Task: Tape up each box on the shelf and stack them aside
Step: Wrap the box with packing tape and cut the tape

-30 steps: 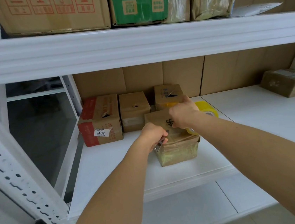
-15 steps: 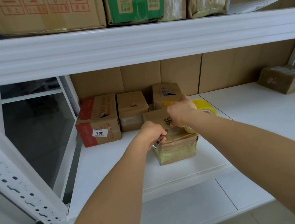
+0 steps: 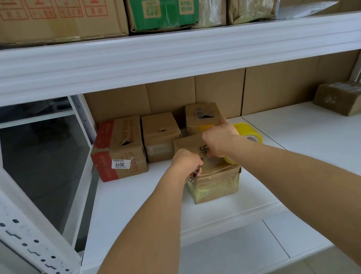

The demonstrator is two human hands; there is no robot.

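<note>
A small cardboard box [image 3: 216, 183] wrapped in glossy tape stands near the front of the white middle shelf [image 3: 138, 207]. My left hand [image 3: 187, 162] is closed on a small metal-tipped tool at the box's top left edge. My right hand [image 3: 219, 140] rests on the box top and grips the yellow tape roll [image 3: 247, 133], which shows behind it. Behind stand three more boxes: a red-printed one with a white label [image 3: 118, 148], a plain one [image 3: 160, 137] and one with a torn top [image 3: 202, 117].
The upper shelf edge [image 3: 165, 55] overhangs the work area, loaded with large cartons and a green box [image 3: 163, 3]. Another brown box [image 3: 346, 97] sits at the far right of the middle shelf. A perforated white upright [image 3: 29, 239] runs down the left. A lower shelf [image 3: 234, 259] lies below.
Both hands stay on the front box. My left hand has shifted slightly along the box's top edge; the view has moved a little.
</note>
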